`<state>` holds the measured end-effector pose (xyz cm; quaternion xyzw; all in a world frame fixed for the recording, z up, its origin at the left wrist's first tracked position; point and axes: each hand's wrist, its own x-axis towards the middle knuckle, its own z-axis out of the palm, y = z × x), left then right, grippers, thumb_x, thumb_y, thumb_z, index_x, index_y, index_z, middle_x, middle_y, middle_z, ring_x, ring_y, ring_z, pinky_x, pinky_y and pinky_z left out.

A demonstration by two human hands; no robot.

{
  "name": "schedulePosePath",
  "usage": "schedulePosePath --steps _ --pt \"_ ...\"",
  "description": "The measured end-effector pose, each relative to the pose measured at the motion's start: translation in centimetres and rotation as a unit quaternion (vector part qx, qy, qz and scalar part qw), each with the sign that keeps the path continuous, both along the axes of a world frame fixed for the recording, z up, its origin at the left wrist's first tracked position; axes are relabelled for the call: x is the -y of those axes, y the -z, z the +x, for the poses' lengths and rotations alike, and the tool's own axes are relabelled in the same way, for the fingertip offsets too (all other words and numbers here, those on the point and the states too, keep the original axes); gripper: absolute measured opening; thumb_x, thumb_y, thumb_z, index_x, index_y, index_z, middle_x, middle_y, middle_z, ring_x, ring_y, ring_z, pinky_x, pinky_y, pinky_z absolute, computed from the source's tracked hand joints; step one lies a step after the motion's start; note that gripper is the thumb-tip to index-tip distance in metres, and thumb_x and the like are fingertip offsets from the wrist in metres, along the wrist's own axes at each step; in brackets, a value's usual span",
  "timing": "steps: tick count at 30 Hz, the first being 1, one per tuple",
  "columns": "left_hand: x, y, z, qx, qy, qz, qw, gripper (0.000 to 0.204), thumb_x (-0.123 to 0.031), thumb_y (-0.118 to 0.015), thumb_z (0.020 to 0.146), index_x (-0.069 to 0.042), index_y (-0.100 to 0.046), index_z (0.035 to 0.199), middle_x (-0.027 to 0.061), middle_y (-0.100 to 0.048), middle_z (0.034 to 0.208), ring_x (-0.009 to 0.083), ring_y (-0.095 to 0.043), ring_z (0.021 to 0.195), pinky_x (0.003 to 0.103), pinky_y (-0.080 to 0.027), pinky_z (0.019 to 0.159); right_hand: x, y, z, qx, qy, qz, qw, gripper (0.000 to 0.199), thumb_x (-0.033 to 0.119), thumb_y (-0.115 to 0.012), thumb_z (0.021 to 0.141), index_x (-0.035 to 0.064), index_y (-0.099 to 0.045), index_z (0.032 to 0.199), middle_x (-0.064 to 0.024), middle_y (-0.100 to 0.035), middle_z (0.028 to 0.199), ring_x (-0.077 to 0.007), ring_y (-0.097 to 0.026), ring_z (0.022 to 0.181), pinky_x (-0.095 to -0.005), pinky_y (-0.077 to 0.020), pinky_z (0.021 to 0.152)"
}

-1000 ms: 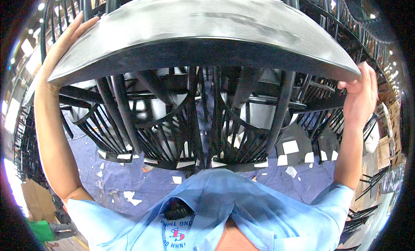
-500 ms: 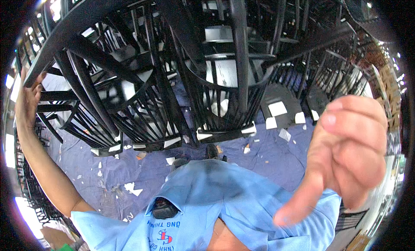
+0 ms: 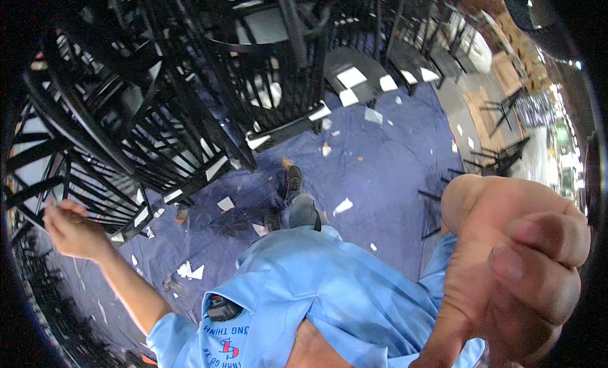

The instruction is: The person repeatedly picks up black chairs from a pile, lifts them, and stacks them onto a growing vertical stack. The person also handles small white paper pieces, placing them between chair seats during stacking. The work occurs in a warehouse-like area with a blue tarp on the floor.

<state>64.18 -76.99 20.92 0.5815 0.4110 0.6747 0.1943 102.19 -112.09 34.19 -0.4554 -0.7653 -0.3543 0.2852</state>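
My left hand (image 3: 77, 232) is at the far left, fingers loosely stretched and slightly blurred, with nothing seen in it. It is beside a black spindle-back chair (image 3: 104, 200); whether it touches the chair I cannot tell. My right hand (image 3: 522, 260) looms large at the right, close to the camera. Its fingers are curled into the palm while the thumb points down, and no object shows in it. Stacked black wooden chairs (image 3: 259, 26) fill the upper left, some upturned, with white padding pieces on the lower back rails.
A blue sheet (image 3: 392, 171) covers the floor, littered with scraps of white foam (image 3: 190, 271). Farther right are a black round-edged seat (image 3: 364, 67) with white pads, cardboard boxes (image 3: 529, 48) and dark thin-legged furniture (image 3: 500, 156). My shoe (image 3: 293, 178) stands near the chairs.
My left hand has come off a black chair part and moved down. The view has turned right, showing more floor and boxes. My right hand looks larger, its fingers still curled.
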Motion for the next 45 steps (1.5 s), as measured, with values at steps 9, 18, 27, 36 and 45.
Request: schedulePosePath --steps 9,18,27,36,45 --pt "16.3 17.2 16.2 -0.222 0.450 -0.304 0.810 0.019 -0.016 -0.060 0.101 -0.004 -0.067 0.114 0.0041 -0.069 0.078 0.0079 -0.061 0.060 0.022 -0.048 0.051 11.7 2.3 1.5 -0.138 0.107 -0.041 0.984 0.010 0.003 -0.065 0.084 -0.0002 -0.056 0.084 -0.0117 -0.061 0.080 -0.0255 -0.063 0.067 -0.0361 -0.0517 0.060" --pt "33.5 25.5 32.8 -0.435 0.663 -0.368 0.486 0.028 -0.016 -0.065 0.096 -0.004 -0.066 0.122 0.0066 -0.070 0.084 0.0114 -0.063 0.064 0.027 -0.053 0.055 38.7 30.0 3.8 -0.652 0.412 -0.078 0.631 0.017 -0.006 -0.049 0.082 -0.0002 -0.065 0.080 -0.0074 -0.069 0.090 -0.0162 -0.066 0.082 -0.0294 -0.0533 0.072" --pt "40.4 39.2 47.9 -0.440 0.563 -0.518 0.470 0.026 -0.018 -0.064 0.096 -0.005 -0.066 0.118 0.0069 -0.068 0.083 0.0146 -0.064 0.062 0.030 -0.054 0.052 51.1 29.0 14.1 -0.707 0.471 -0.160 0.503 0.034 0.023 -0.076 0.088 -0.0033 -0.067 0.107 -0.0151 -0.072 0.095 -0.0234 -0.072 0.089 -0.0352 -0.0569 0.077" --pt "31.3 54.0 54.8 -0.491 0.401 -0.624 0.456 0.022 -0.027 -0.065 0.095 -0.006 -0.069 0.103 0.0141 -0.067 0.078 0.0278 -0.066 0.060 0.045 -0.058 0.053 45.0 32.8 34.6 -0.725 0.382 -0.237 0.522 0.036 0.029 -0.074 0.090 -0.0018 -0.066 0.108 -0.0161 -0.072 0.098 -0.0263 -0.069 0.091 -0.0399 -0.0550 0.081" --pt "31.3 48.2 85.0 -0.504 0.473 -0.581 0.430 0.017 -0.015 -0.060 0.091 -0.006 -0.064 0.105 0.0120 -0.067 0.080 0.0216 -0.064 0.055 0.038 -0.056 0.048 43.5 30.3 54.1 -0.734 0.402 -0.265 0.478 0.045 0.032 -0.071 0.091 0.0002 -0.062 0.122 -0.0183 -0.072 0.108 -0.0304 -0.070 0.098 -0.0408 -0.0555 0.086"
